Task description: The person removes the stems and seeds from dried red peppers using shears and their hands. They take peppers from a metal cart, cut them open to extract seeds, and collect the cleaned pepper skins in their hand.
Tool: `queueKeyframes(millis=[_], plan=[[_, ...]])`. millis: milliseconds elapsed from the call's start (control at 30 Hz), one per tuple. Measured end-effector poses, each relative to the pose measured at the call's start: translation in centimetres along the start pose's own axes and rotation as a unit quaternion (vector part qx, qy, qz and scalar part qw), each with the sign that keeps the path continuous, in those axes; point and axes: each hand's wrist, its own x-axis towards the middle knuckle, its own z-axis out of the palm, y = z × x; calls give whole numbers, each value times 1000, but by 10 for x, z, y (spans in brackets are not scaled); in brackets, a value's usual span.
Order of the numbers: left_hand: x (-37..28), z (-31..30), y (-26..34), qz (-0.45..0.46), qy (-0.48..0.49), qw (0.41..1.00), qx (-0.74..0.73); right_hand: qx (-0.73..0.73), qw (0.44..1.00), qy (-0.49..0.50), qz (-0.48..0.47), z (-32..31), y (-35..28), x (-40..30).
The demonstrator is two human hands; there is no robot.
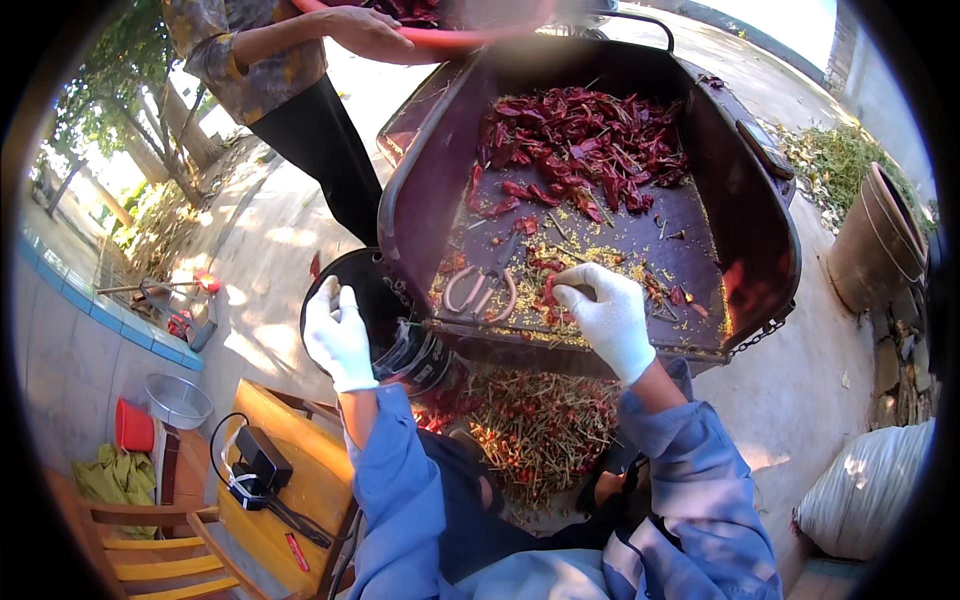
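My left hand, in a white glove, hovers over the black bucket with fingers apart and nothing visible in them. My right hand, gloved too, is low over the near end of a dark metal cart bed. Its thumb and forefinger curl close to a red chili scrap; whether they pinch it is unclear. Left of that hand lie scissors with looped handles, among yellow seeds and stem bits. Farther inside the bed is a heap of dried red chilies.
Cut stems are heaped on the ground between my feet. Another person's hand holds a red basin beyond the cart's left side. A wooden bench bears black electronics. At right stand a brown bucket and white sack.
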Motion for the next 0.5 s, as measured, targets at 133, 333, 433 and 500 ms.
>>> queueKeyframes(millis=[133,333,433,500], plan=[[-54,3,91,144,-73,982,-99,-85,994,-17,-74,-2,-12,-8],[-115,15,115,49,-405,883,-230,-117,983,-25,-140,16,-17,-32],[-115,23,108,-19,-440,855,-274,-127,981,-26,-146,13,-13,-38],[-116,22,109,-65,-480,835,-260,-133,980,-30,-142,12,-12,-40]])
